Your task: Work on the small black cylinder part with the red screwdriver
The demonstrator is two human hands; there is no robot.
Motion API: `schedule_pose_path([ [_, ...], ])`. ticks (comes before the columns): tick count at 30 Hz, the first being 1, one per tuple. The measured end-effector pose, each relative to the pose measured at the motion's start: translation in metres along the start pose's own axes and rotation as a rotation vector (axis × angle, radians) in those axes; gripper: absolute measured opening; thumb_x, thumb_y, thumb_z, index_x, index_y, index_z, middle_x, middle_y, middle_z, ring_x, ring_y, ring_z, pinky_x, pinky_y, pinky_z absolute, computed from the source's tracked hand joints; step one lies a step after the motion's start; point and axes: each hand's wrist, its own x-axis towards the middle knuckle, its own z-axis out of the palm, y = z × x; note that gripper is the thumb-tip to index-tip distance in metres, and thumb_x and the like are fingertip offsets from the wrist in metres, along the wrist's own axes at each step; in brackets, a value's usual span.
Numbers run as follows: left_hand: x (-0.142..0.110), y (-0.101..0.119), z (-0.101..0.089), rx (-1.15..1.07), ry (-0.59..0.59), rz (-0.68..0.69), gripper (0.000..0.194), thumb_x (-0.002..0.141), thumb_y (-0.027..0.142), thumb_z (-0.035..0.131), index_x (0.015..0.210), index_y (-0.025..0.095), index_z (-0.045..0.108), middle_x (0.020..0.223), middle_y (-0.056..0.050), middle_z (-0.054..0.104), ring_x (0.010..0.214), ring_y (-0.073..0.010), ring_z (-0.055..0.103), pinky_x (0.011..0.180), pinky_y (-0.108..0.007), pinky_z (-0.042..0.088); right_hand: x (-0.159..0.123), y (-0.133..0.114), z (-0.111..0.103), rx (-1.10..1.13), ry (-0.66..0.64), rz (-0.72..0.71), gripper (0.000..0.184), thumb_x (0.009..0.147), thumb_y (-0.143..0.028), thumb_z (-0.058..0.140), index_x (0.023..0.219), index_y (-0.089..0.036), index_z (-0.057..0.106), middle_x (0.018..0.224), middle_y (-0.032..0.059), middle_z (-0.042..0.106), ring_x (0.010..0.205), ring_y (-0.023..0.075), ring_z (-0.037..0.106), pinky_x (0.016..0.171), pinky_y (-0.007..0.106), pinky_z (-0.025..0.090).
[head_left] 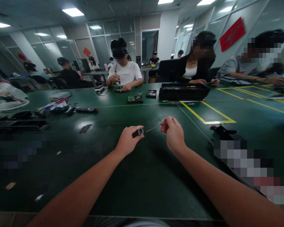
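Observation:
My left hand (129, 139) is closed around a short dark cylinder (140, 131). A pale ring with a hollow centre shows at its end, which faces right. My right hand (173, 134) is pinched on a thin tool with a reddish handle, and its slim metal shaft (151, 129) points left toward the cylinder. A small gap shows between the shaft's tip and the cylinder. Fingers hide most of the handle, so the tool's exact kind is unclear. Both hands are raised over the green tabletop (137, 176).
Ahead lie a green circuit board (135, 99), a hard drive (151, 93) and a long black tray (184, 92). Cluttered tools and red-handled scissors (62, 100) lie left, near a dark pen-like tool (86, 110). Yellow tape (217, 122) marks the right side. Several people work around.

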Motion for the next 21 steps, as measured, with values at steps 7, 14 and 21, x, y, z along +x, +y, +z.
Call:
schedule_pose_path([
  [7,-0.002,0.001,0.0,0.007,-0.023,-0.052,0.04,0.087,0.025,0.075,0.127,0.028,0.069,0.12,-0.005,0.073,0.112,-0.0258,0.065,0.105,-0.047,0.044,-0.015,-0.008,0.004,-0.235,-0.152,-0.174,0.021,0.097,-0.042,0.051,0.092,-0.023,0.06,0.077,0.0004,0.064,0.069,0.0161,0.059,0.066,0.033,0.05],
  [14,-0.003,0.001,0.0,0.005,-0.024,-0.107,0.042,0.087,0.027,0.076,0.128,0.029,0.07,0.115,-0.005,0.074,0.106,-0.0263,0.067,0.102,-0.045,0.047,-0.017,-0.012,0.002,-0.32,-0.225,-0.257,0.024,0.097,-0.043,0.053,0.094,-0.022,0.062,0.08,0.0025,0.068,0.072,0.0177,0.063,0.07,0.035,0.051],
  [21,-0.003,-0.002,0.0,-0.021,-0.005,-0.107,0.042,0.086,0.027,0.076,0.128,0.029,0.07,0.12,-0.005,0.073,0.112,-0.0262,0.066,0.101,-0.044,0.048,-0.021,-0.028,0.001,-0.634,-0.142,-0.31,0.042,0.091,-0.055,0.062,0.064,-0.023,0.055,0.054,-0.0027,0.055,0.051,0.0141,0.051,0.054,0.03,0.037],
])
